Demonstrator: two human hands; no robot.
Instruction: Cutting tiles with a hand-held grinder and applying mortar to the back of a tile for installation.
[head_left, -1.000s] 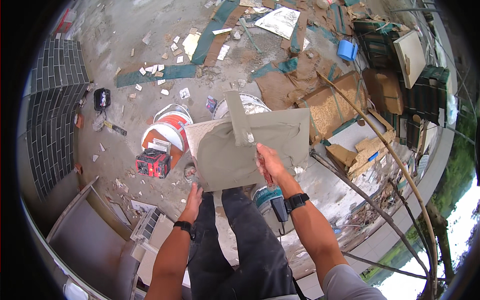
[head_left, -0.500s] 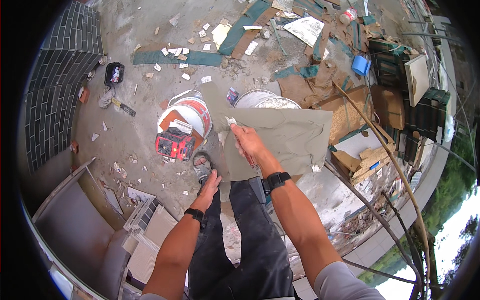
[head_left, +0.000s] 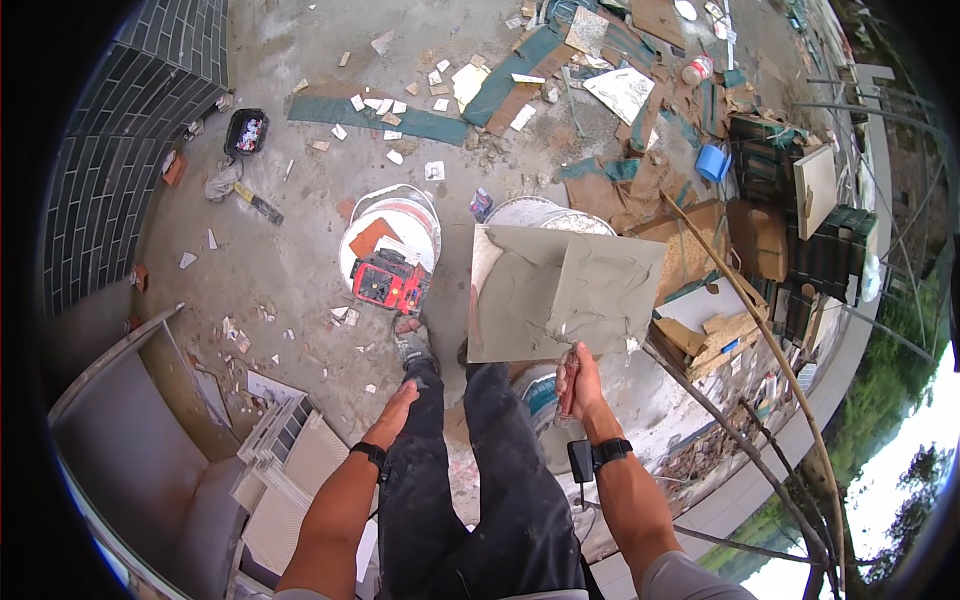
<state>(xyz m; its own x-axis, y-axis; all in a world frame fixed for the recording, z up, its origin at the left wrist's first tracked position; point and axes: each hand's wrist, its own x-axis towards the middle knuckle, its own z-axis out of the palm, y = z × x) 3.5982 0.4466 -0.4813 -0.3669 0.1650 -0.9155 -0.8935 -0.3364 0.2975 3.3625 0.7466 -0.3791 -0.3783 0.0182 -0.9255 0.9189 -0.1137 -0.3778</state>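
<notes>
In front of my legs lies a flat square tile (head_left: 483,340), its top spread with grey mortar (head_left: 520,300) in uneven ridges. My right hand (head_left: 586,385) is wrapped round the reddish handle of a trowel (head_left: 568,385) at the tile's near edge. The trowel's blade is smeared grey and blends into the mortar at the right, so its outline is hard to tell. Over my left thigh hangs my left hand (head_left: 398,408), fingers stretched out and holding nothing.
A white bucket (head_left: 425,215) carries a red-and-black device (head_left: 390,285). Another bucket (head_left: 525,210) shows behind the tile; a blue-and-white one (head_left: 542,395) is partly under it. A black tray (head_left: 246,132), a hammer-like tool (head_left: 257,202), tile scraps, cardboard and long poles (head_left: 745,255) lie around.
My right hand has drawn the trowel from the tile's left side to its near right edge, leaving the mortar reshaped. My left hand has moved slightly down and left.
</notes>
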